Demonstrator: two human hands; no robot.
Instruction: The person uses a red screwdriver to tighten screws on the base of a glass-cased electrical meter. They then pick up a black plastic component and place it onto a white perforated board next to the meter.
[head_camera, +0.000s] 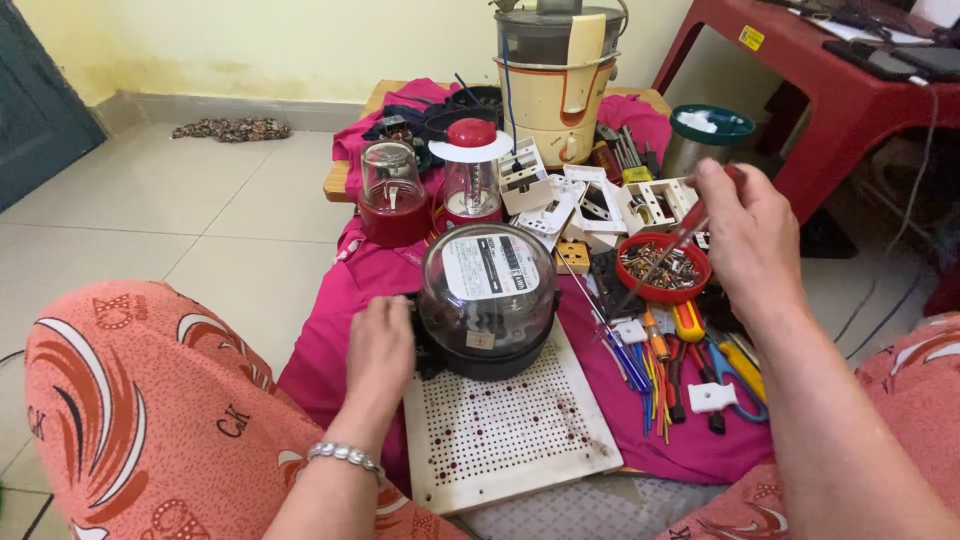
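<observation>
The left hand (378, 345) lies flat against the left side of an electric meter (487, 300), fingers together and curved around its black base, so it steadies the meter and does not pinch it. The meter stands in the middle of the scene, on the far end of a white perforated board (510, 435), which lies on a pink cloth (330, 330) over the floor.

The meter has a clear dome of glass or hard plastic above a black round base. It looks rather heavy for its size, stiff, and fragile at the dome. The dome is smooth and shiny, so I judge it slippery; the better place to hold is the black base, low on both sides, where the surface is dull and has edges.

The right hand (745, 235) is raised on the right, closed in a pinch on a thin screwdriver (668, 250) with a red handle. Its metal shaft points down and left, over a red bowl (662, 268) full of small screws. The tool is light and rigid.

Near the bowl lie coloured wires (650, 380), soft and bendable, and pliers (735, 365) with yellow and orange grips. Farther away are white plastic socket frames (600, 200), hard and angular, two small blender jars (392, 195) with red bases, and a cream juicer (558, 85) on a low wooden counter (340, 178). The floor tiles (200, 220) are pale and glossy.
</observation>
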